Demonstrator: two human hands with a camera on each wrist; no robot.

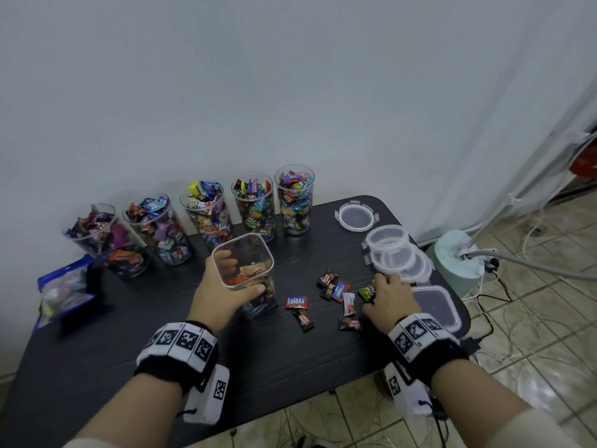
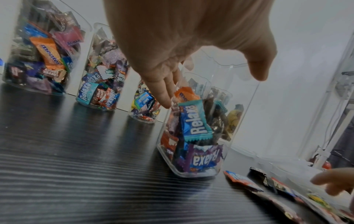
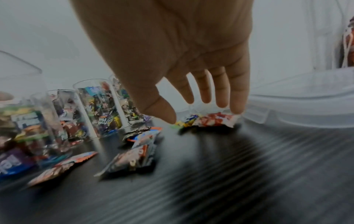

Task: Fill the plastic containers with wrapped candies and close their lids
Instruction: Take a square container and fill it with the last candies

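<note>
My left hand (image 1: 240, 274) grips a clear square container (image 1: 245, 250) near its rim, thumb on the near side and fingers on the far side. In the left wrist view the container (image 2: 201, 136) stands on the table, about half full of wrapped candies. Several loose candies (image 1: 332, 289) lie on the black table (image 1: 290, 367) to its right. My right hand (image 1: 379, 284) hovers over their right end. In the right wrist view my right hand (image 3: 203, 115) has straight fingers, whose tips touch a red-and-white candy (image 3: 216, 121) and a green-yellow candy (image 3: 184, 122).
Several tall clear containers (image 1: 255, 205) full of candies line the wall at the back. Clear round lids (image 1: 394, 250) are stacked at the right, one more round lid (image 1: 357, 216) behind them, a square lid (image 1: 434, 305) at the right edge. A blue bag (image 1: 64, 286) lies far left.
</note>
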